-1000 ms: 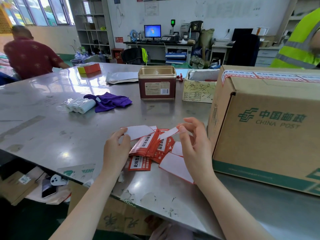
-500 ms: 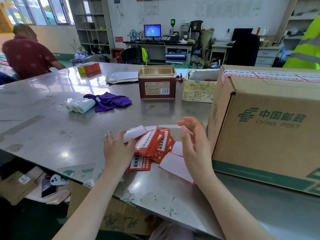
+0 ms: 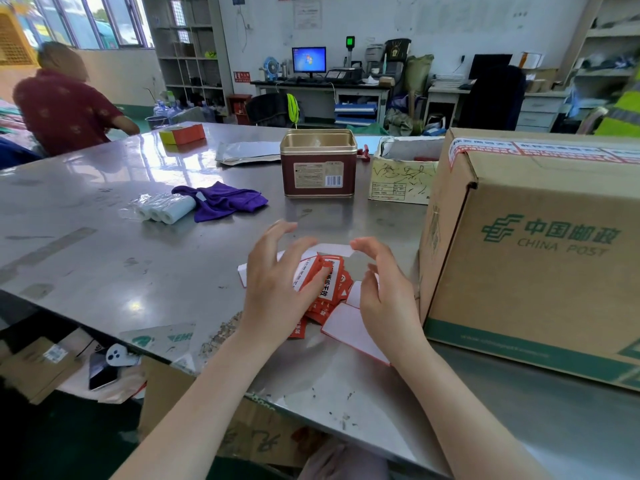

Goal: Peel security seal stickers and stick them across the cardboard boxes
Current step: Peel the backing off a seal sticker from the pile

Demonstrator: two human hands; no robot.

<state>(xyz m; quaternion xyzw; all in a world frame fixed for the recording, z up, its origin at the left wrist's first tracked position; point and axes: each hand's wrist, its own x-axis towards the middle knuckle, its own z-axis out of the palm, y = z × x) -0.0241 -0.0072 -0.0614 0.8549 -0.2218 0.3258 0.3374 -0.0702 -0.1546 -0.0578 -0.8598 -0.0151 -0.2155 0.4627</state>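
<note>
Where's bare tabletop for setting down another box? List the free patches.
Widest bare steel table lies left of the sticker pile, below the paper rolls and purple cloth. A smaller patch sits between tin and hands. It is crowded around the stickers and beside the cardboard box.

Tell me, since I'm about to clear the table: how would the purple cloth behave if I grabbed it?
The purple cloth lies crumpled in soft folds, so it would probably droop limply from your fingers. It looks thin, so likely light. Pushed across the steel table, it would probably bunch rather than slide whole.
</note>
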